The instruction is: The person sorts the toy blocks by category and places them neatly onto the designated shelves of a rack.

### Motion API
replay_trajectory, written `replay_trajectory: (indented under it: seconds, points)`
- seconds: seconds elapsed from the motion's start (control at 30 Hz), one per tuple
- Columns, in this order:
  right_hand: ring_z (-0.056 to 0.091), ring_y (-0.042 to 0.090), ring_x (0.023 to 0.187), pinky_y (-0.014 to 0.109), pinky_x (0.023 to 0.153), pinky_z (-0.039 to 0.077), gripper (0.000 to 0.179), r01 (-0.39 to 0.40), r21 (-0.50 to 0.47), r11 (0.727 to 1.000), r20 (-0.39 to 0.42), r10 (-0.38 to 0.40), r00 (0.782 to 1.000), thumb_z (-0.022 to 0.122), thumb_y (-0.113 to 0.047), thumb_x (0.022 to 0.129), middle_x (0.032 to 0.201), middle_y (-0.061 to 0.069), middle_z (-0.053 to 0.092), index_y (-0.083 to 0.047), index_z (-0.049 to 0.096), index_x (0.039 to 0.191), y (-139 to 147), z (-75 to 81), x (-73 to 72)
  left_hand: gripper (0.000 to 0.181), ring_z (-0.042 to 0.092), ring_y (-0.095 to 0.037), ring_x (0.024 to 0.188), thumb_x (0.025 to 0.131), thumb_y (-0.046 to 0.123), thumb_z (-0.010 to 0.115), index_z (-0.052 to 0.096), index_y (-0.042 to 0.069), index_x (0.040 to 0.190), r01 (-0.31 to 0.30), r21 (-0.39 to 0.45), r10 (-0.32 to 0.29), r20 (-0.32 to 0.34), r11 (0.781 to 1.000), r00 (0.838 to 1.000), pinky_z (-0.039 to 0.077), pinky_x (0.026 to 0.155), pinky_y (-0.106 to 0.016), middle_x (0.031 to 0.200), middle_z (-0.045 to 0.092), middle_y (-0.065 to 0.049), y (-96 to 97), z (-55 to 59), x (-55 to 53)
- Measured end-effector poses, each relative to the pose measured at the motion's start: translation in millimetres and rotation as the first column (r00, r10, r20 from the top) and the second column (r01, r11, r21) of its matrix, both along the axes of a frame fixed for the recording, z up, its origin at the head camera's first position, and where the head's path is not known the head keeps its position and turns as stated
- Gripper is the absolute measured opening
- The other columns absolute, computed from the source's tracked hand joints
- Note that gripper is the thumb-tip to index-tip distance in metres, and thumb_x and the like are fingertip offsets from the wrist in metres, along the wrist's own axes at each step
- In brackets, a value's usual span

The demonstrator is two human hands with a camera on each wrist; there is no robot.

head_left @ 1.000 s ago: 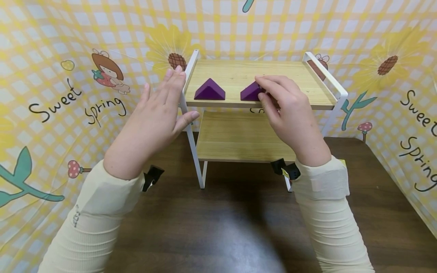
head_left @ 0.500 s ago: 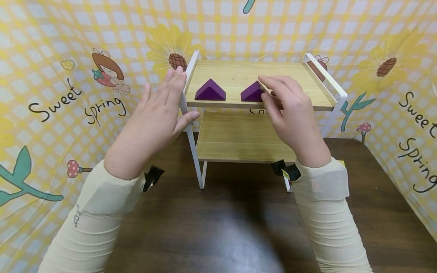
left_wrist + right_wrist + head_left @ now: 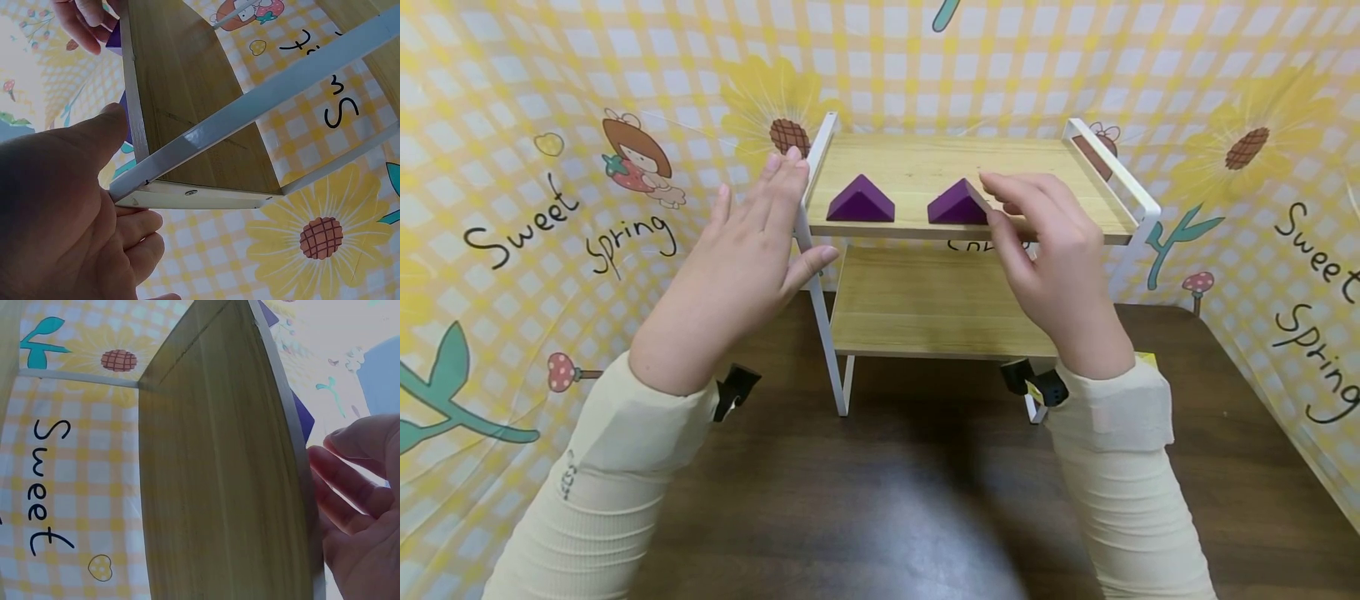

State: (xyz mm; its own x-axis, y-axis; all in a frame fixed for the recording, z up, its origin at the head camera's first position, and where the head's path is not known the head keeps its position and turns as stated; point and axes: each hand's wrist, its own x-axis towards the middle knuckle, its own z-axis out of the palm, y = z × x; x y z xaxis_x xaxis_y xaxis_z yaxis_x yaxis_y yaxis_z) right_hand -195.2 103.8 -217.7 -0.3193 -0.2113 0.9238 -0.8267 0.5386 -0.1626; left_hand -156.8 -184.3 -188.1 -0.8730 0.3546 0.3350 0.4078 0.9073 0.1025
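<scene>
Two purple triangular blocks stand along the front edge of the upper wooden shelf (image 3: 917, 158), the left block (image 3: 861, 202) apart from the right block (image 3: 957, 205). My right hand (image 3: 1052, 258) is beside the right block, fingers loosely bent and holding nothing, thumb tip close to its right slope. In the right wrist view the fingertips (image 3: 320, 456) show near the block (image 3: 304, 419) at the board's edge. My left hand (image 3: 737, 258) lies flat with straight fingers by the shelf's left white frame (image 3: 206, 134); the left wrist view shows its thumb near the left block.
A lower wooden shelf (image 3: 925, 300) sits beneath, between white metal legs (image 3: 827, 333). The rack's right side has a raised white rail (image 3: 1116, 167). Brown wood-look surface (image 3: 880, 500) lies below. Yellow checked cloth (image 3: 970, 75) hangs behind and on both sides.
My right hand has let go of the right block and drawn slightly to the right. The block stays in place, more of it now showing. My left hand has not moved.
</scene>
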Motion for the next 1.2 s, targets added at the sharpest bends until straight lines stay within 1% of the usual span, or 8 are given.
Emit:
replay_trajectory:
  seconds: [0.1, 0.23, 0.33, 0.53, 0.7, 0.8, 1.0, 1.2]
  points:
    - [0.067, 0.031, 0.095, 0.03, 0.086, 0.054, 0.028, -0.003, -0.036, 0.999, 0.005, 0.003, 1.0, 0.063, 0.009, 0.092, 0.109, 0.017, 0.071, 0.001, 0.074, 0.117, 1.1, -0.8, 4.9, 0.079, -0.003, -0.02, 0.156, 0.108, 0.046, 0.043, 0.002, 0.007, 0.163, -0.006, -0.01, 0.007, 0.007, 1.0, 1.0, -0.004, 0.122, -0.057, 0.17, 0.0, -0.006, 0.1, 0.6, 0.2]
    - [0.066, 0.03, 0.102, 0.024, 0.09, 0.052, 0.027, 0.002, -0.061, 0.998, 0.009, -0.001, 1.0, 0.064, 0.008, 0.093, 0.11, 0.016, 0.071, 0.0, 0.074, 0.116, 5.0, -1.7, 11.5, 0.081, -0.006, -0.019, 0.156, 0.108, 0.047, 0.041, -0.003, 0.009, 0.163, -0.02, -0.029, 0.021, 0.023, 0.999, 1.0, -0.005, 0.122, -0.056, 0.17, -0.004, -0.005, 0.0, 1.8, 0.7]
    - [0.066, 0.031, 0.105, 0.023, 0.092, 0.05, 0.026, 0.013, -0.081, 0.997, 0.0, -0.013, 1.0, 0.065, 0.007, 0.092, 0.11, 0.016, 0.072, 0.0, 0.074, 0.116, 9.2, -3.2, 15.4, 0.081, -0.007, -0.018, 0.155, 0.108, 0.048, 0.04, -0.005, 0.01, 0.163, -0.025, -0.035, 0.026, 0.032, 0.999, 0.999, -0.005, 0.122, -0.057, 0.17, -0.005, -0.004, -0.5, 2.6, 1.0]
    - [0.067, 0.035, 0.097, 0.024, 0.092, 0.048, 0.023, 0.029, -0.146, 0.989, -0.044, -0.036, 0.998, 0.066, 0.005, 0.091, 0.104, 0.018, 0.072, 0.001, 0.075, 0.111, 18.8, -10.2, 20.7, 0.081, -0.009, -0.017, 0.155, 0.108, 0.048, 0.04, -0.005, 0.01, 0.163, -0.02, -0.034, 0.021, 0.041, 0.999, 0.999, -0.005, 0.122, -0.059, 0.17, -0.006, -0.003, -0.6, 4.0, 1.1]
    - [0.065, 0.037, 0.096, 0.028, 0.093, 0.048, 0.02, 0.061, -0.17, 0.984, -0.036, -0.068, 0.997, 0.066, 0.002, 0.091, 0.103, 0.019, 0.071, 0.001, 0.075, 0.11, 27.5, -16.8, 25.6, 0.08, -0.01, -0.017, 0.155, 0.108, 0.048, 0.039, -0.006, 0.011, 0.163, -0.027, -0.042, 0.029, 0.044, 0.999, 0.999, -0.004, 0.122, -0.058, 0.17, -0.007, -0.002, -0.8, 3.9, 1.5]
    - [0.065, 0.039, 0.097, 0.03, 0.094, 0.048, 0.02, 0.085, -0.2, 0.976, -0.035, -0.094, 0.995, 0.066, 0.002, 0.09, 0.103, 0.021, 0.071, 0.002, 0.075, 0.108, 32.5, -20.1, 31.0, 0.081, -0.009, -0.017, 0.155, 0.108, 0.048, 0.04, -0.005, 0.011, 0.163, -0.027, -0.045, 0.028, 0.041, 0.999, 0.999, -0.004, 0.122, -0.058, 0.17, -0.006, -0.003, -0.2, 3.4, 1.5]
    - [0.064, 0.044, 0.096, 0.028, 0.093, 0.048, 0.018, 0.116, -0.28, 0.953, -0.051, -0.135, 0.989, 0.064, 0.001, 0.089, 0.099, 0.025, 0.07, 0.005, 0.075, 0.103, 38.0, -23.6, 41.8, 0.08, -0.008, -0.017, 0.155, 0.108, 0.046, 0.041, -0.004, 0.01, 0.163, -0.019, -0.032, 0.02, 0.043, 0.999, 0.999, -0.004, 0.122, -0.058, 0.17, -0.005, -0.004, 0.7, 3.2, 2.4]
    - [0.063, 0.044, 0.092, 0.026, 0.09, 0.046, 0.02, 0.16, -0.332, 0.93, -0.044, -0.184, 0.982, 0.063, -0.005, 0.09, 0.096, 0.026, 0.07, 0.005, 0.075, 0.102, 50.3, -34.2, 41.9, 0.08, -0.006, -0.018, 0.155, 0.108, 0.046, 0.042, -0.004, 0.011, 0.163, -0.021, -0.023, 0.022, 0.028, 1.0, 0.999, -0.004, 0.122, -0.057, 0.17, -0.003, -0.005, 0.1, 3.3, 2.7]
